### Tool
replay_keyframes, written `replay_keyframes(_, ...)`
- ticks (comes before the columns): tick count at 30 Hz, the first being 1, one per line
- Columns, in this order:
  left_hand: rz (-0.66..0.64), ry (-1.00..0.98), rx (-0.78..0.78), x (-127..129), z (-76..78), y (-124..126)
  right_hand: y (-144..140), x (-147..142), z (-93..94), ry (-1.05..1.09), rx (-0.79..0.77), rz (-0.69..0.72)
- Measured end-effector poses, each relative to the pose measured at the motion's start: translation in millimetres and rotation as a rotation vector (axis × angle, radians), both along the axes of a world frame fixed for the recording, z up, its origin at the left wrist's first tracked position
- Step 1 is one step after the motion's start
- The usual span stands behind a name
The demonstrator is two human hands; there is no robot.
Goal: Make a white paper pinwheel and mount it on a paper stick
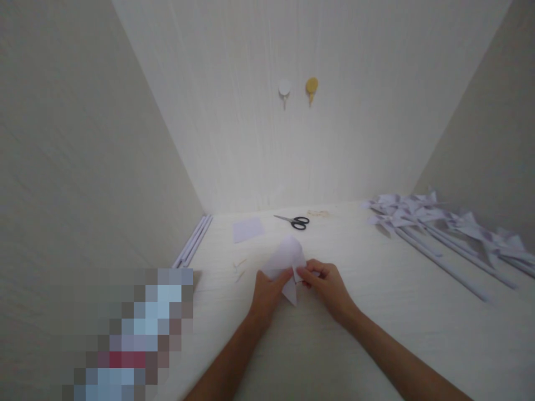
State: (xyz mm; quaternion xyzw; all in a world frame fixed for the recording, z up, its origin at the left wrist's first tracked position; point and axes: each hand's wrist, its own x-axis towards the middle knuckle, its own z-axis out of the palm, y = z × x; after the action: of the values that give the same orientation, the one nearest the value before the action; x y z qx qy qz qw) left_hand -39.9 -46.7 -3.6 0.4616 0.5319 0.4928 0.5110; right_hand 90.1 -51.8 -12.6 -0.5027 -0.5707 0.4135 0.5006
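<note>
A sheet of pale lilac paper (284, 255), partly folded with its corners bent inward, is held between my hands above the table. My left hand (270, 287) grips its left side, the thumb lying across the paper near the middle. At the right edge, my right hand (324, 281) pinches a folded flap between thumb and fingers. Beyond the paper, black-handled scissors (298, 223) lie with the blades pointing left. A flat lilac paper square (248, 229) rests behind my left hand.
Paper pinwheels (401, 211) on rolled paper sticks are piled at the right. Several paper rolls (194, 239) lean along the left wall. Small thin pieces (239, 268) lie left of my hands, more (318, 213) beside the scissors. White (285, 88) and yellow (311, 86) hooks are on the back wall.
</note>
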Motion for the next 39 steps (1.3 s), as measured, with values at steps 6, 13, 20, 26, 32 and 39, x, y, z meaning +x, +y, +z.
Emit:
replay_keyframes(6,-0.045,-0.033,0.080,-1,-3.6,0,-2,1,3.3,0.018,0.012,0.013)
replay_keyframes(13,-0.031,-0.038,0.053,-1,1.0,-2,-3,0,5.9,0.040,-0.033,-0.004)
replay_keyframes(20,-0.034,-0.051,0.023,-1,-0.4,0,-3,-1,6.0,-0.013,-0.037,-0.016)
replay_keyframes(26,-0.016,-0.042,0.021,-2,-1.1,1,-2,-1,5.2,-0.037,-0.034,-0.024)
replay_keyframes(32,0.001,0.016,0.003,-1,4.0,-1,-3,-3,6.8,-0.032,-0.018,-0.042)
replay_keyframes(39,0.030,0.030,0.000,0,3.3,-3,-9,-10,10.1,0.178,-0.003,-0.172)
